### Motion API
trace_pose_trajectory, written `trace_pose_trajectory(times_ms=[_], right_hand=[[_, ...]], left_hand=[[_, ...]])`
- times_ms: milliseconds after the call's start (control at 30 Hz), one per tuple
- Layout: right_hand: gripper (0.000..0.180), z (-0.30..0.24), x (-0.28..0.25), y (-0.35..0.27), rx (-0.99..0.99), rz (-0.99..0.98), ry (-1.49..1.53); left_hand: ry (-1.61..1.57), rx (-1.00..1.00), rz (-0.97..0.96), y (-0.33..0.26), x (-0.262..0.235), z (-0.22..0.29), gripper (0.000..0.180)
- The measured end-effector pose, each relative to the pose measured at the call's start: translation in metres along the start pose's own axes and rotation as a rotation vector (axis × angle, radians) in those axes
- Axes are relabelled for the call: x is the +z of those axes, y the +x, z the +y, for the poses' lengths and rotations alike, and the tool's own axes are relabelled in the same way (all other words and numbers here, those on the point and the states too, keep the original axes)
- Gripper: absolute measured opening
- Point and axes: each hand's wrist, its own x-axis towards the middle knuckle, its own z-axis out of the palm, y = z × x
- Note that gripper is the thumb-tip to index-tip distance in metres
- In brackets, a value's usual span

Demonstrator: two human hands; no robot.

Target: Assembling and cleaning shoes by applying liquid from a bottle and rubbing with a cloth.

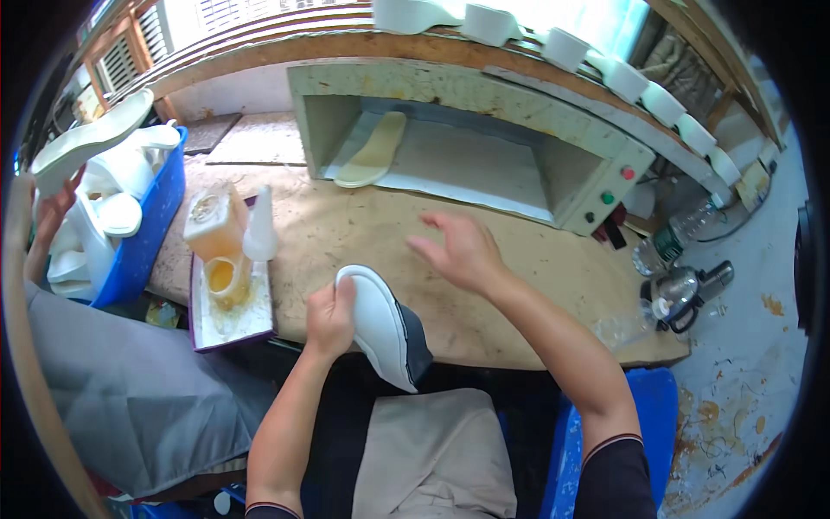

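My left hand [329,318] grips a white shoe sole with a dark heel part [387,330], holding it tilted at the near edge of the wooden workbench [363,229]. My right hand [461,251] hovers open above the bench, fingers spread, just right of the sole and touching nothing. A pale yellow insole [373,151] lies inside the grey box-shaped oven [553,151] at the back of the bench.
A tray [226,322] with a glue jar [216,227] and a white squeeze bottle [260,229] sits left of my hands. A blue bin [154,229] at far left holds several white soles, where another person's hand [50,216] reaches. White soles line the shelf above. Bottles stand at right.
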Motion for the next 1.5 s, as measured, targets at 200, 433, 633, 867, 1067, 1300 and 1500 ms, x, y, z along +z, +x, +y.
trace_pose_trajectory(times_ms=[200, 433, 633, 867, 1067, 1300, 1500], right_hand=[[0.054, 0.042, 0.151, 0.161, -0.177, 0.121, -0.276], [0.034, 0.099, 0.205, 0.252, -0.109, 0.283, -0.094], [0.022, 0.077, 0.095, 0.175, -0.025, 0.409, 0.131], [0.033, -0.041, -0.145, -0.127, -0.036, 0.173, 0.292], [0.024, -0.047, -0.252, -0.302, 0.432, -0.194, 0.857], [0.028, -0.02, -0.114, -0.472, 0.689, -0.165, 1.602], [0.039, -0.043, -0.119, -0.482, 0.721, -0.193, 1.345]], left_hand=[[0.308, 0.071, 0.112, 0.056, -0.008, -0.041, 0.047], [0.289, 0.062, 0.111, 0.085, -0.022, -0.061, 0.042], [0.293, 0.095, 0.08, 0.073, -0.006, -0.042, 0.042], [0.435, 0.129, 0.164, 0.031, -0.011, -0.063, 0.042], [-0.448, -0.297, 0.003, -0.035, 0.034, 0.049, 0.034], [0.23, 0.034, -0.23, -0.124, 0.073, 0.137, 0.038], [0.251, 0.024, -0.107, -0.182, 0.086, 0.143, 0.025]])
